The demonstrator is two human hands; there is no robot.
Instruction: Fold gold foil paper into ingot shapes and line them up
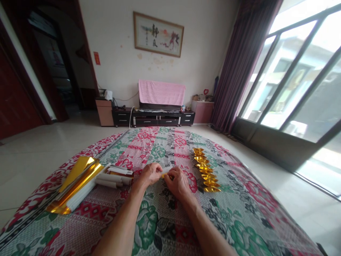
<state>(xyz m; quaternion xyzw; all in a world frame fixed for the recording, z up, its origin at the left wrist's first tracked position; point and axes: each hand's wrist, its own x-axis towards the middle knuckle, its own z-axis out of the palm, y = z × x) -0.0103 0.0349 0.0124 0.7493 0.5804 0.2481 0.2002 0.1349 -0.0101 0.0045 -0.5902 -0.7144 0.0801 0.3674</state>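
A small piece of white and gold paper [166,170] is held between my two hands, above the middle of the flowered cloth [146,227]. My left hand [152,173] pinches its left side with closed fingers. On the right side, my right hand [178,180] grips it with bent fingers that partly hide it. Folded gold paper pieces [204,166] stand in a row to the right of my right hand. To the left lie gold sheets [80,181] and several rolled white papers [110,180].
Beyond the cloth's far edge stands a low black cabinet [157,119] with a pink cloth [162,92] over something on it. A dark curtain [236,67] and windows are on the right, doorways on the left.
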